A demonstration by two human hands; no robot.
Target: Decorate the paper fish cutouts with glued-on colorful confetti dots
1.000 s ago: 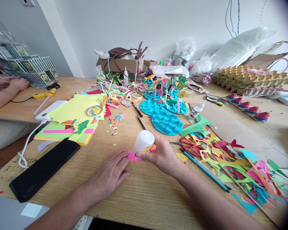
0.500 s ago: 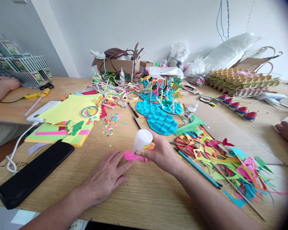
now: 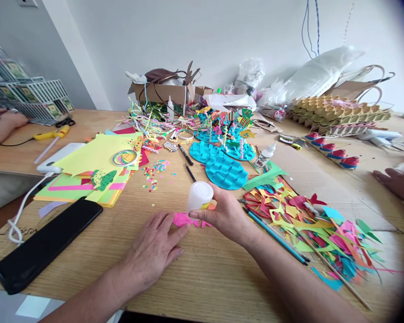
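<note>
My right hand [image 3: 226, 214] is wrapped around a white glue bottle [image 3: 199, 196], tipped upside down with its nozzle over a pink paper cutout [image 3: 182, 219] on the wooden table [image 3: 202, 273]. My left hand [image 3: 153, 250] lies flat with its fingers stretched out, the fingertips pressing the pink cutout's left edge. An orange paper scrap shows just behind the bottle.
A black phone [image 3: 45, 244] lies at the left front, stacked coloured paper [image 3: 94, 168] with a tape ring behind it. Blue paper discs [image 3: 225, 171], pencils [image 3: 276, 237] and a heap of paper offcuts [image 3: 316, 229] fill the right. Other people's hands rest at far left [image 3: 2, 121] and far right [image 3: 395, 184].
The view has shifted slightly. My left fingers have slid up against the pink cutout, and the bottle stays over it. The far-right person's hand has come further into view.
</note>
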